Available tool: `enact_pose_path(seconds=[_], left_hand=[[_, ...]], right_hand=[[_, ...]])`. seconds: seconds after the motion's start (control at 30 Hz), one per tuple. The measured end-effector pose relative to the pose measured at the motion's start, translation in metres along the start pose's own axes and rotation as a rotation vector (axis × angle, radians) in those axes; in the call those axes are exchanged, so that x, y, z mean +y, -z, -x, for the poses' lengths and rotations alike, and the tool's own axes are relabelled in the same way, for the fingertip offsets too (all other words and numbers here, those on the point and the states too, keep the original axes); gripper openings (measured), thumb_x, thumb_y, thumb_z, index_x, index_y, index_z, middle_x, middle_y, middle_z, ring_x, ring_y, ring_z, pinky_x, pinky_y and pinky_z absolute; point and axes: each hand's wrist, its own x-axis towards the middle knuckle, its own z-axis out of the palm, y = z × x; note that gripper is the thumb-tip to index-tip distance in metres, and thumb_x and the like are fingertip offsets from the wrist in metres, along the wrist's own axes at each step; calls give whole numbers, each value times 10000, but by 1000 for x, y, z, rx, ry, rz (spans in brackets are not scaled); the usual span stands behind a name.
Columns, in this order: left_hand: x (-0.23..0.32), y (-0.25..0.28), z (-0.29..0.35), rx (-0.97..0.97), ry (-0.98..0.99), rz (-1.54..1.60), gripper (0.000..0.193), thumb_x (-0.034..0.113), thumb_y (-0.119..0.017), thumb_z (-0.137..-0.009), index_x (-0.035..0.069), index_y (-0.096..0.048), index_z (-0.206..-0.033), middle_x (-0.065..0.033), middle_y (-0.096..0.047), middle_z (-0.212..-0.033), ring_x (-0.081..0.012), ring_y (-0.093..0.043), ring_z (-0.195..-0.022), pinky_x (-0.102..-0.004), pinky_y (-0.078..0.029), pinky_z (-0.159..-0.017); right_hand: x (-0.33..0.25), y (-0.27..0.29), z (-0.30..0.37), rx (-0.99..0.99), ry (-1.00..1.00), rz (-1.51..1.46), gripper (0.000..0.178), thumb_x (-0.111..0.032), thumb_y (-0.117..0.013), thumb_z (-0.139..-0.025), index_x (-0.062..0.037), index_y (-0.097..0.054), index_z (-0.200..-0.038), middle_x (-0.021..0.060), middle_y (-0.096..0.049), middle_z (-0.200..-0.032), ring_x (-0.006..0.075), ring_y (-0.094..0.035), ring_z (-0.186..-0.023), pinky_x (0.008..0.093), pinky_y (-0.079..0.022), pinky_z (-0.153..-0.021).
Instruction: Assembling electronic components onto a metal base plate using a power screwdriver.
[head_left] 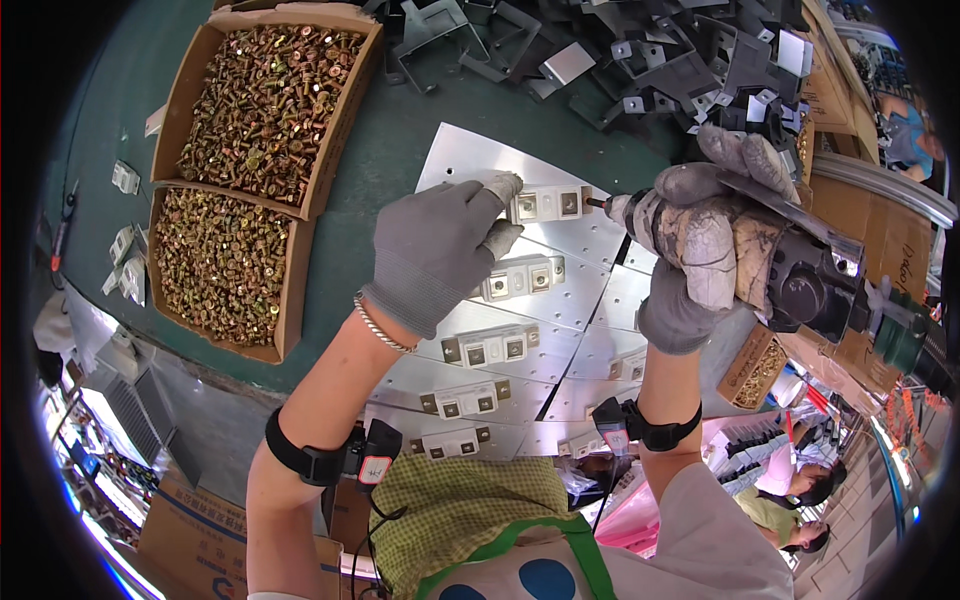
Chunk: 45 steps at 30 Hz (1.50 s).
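My left hand (435,250), in a grey glove, has its thumb and forefinger at the left end of a small white block (550,204) with metal contacts. The block lies on the topmost of several overlapping silver metal plates (470,150). My right hand (700,240), gloved too, is wrapped around a dark power screwdriver (805,285) with worn tape on its body. Its bit points left and meets the right end of that block. Whether a screw sits under the tip is too small to tell. Similar white blocks (525,278) sit in a column on the plates below.
Two cardboard boxes of brass-coloured screws (265,110) stand at the left on the green tabletop (400,130). Black metal brackets (660,65) are heaped at the far side. Loose small white parts (125,270) lie near the left edge. Other people (800,475) are at the lower right.
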Motion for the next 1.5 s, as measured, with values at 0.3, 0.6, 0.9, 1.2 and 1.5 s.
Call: enact_pose_path(seconds=[0.3, 0.6, 0.9, 1.2, 1.5], left_hand=[[-1, 1, 2, -58, 39, -15, 301, 197, -669, -686, 108, -637, -972, -39, -593, -690, -195, -574, -558, -280, -451, -506], [2, 2, 0, 21, -4, 18, 300, 201, -674, -684, 100, -637, -963, -38, -601, -701, -204, -574, -555, -281, -447, -501], [26, 61, 31, -186, 758, 1631, 496, 312, -496, -865, -7, -371, -1224, -108, -505, -1107, -98, -522, -828, -177, -402, -578], [34, 52, 56, -378, 777, 1911, 327, 282, -402, -921, 23, -462, -1111, -88, -590, -925, -64, -424, -580, -156, -329, -512], [44, 41, 62, -325, 1082, 1938, 288, 283, -547, -864, 69, -512, -1053, 19, -544, -784, -38, -443, -622, -154, -331, -507]], right_hand=[[5, -1, 3, 55, -48, -44, 556, -32, -732, -658, 34, -445, -1129, 205, -562, -1016, 208, -603, -824, 321, -531, -715], [17, 24, -7, -37, -200, -576, 440, -227, -509, -838, 51, -423, -1168, 261, -498, -1113, 329, -592, -851, 401, -543, -686], [-84, -11, 11, -329, -146, -336, 606, -242, -560, -827, -33, -267, -1314, 146, -470, -1029, 217, -412, -903, 369, -428, -713], [-95, -44, 39, -201, -160, -335, 570, -222, -537, -837, -92, -253, -1313, 100, -441, -1038, 196, -414, -852, 447, -442, -742], [-89, -49, 43, -335, -145, -441, 523, -161, -579, -801, -116, -319, -1252, 76, -425, -1106, 203, -444, -844, 430, -462, -676]])
